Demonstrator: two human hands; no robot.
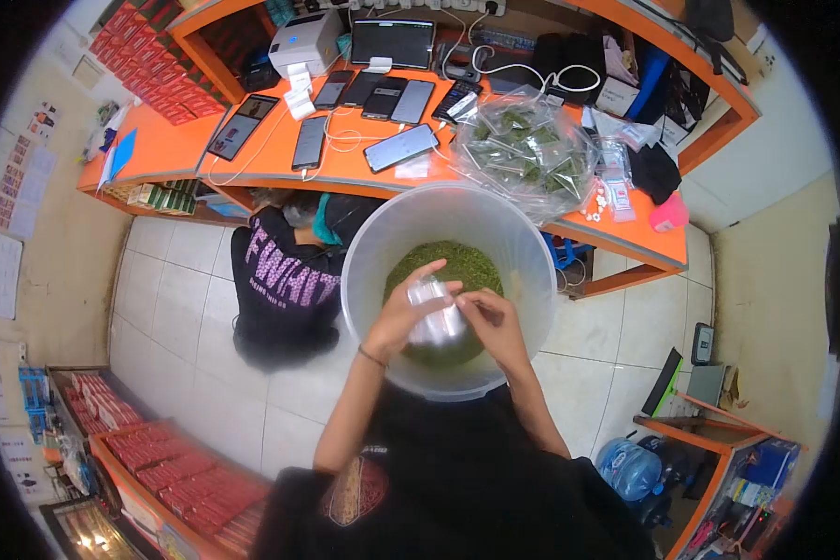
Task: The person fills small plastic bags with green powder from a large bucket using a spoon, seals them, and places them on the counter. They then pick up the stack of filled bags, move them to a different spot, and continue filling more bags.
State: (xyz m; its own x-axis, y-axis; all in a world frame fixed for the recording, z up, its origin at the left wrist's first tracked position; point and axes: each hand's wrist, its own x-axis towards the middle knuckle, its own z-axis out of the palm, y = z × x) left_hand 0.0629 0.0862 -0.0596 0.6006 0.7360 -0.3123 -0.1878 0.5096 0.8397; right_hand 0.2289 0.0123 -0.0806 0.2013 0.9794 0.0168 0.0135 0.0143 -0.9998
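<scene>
A large translucent plastic tub (364, 252) stands in front of me, with shredded green leafy material (448, 254) in its bottom. Over its opening, my left hand (403, 313) is closed around shiny clear plastic bags (439, 322), slightly blurred, its thumb lying across them. My right hand (495, 325) meets them from the right, fingertips pinched together at their upper edge. On the orange desk (364, 163) beyond the tub sits a big clear plastic bag (527, 145) with smaller packets of the green material inside.
Several phones (399, 149), a tablet (392, 44) and a white label printer (305, 42) lie along the desk with cables. A person in a black top (285, 271) crouches left of the tub. Red boxes (177, 476) fill a lower-left shelf. Water jugs (630, 467) stand lower right.
</scene>
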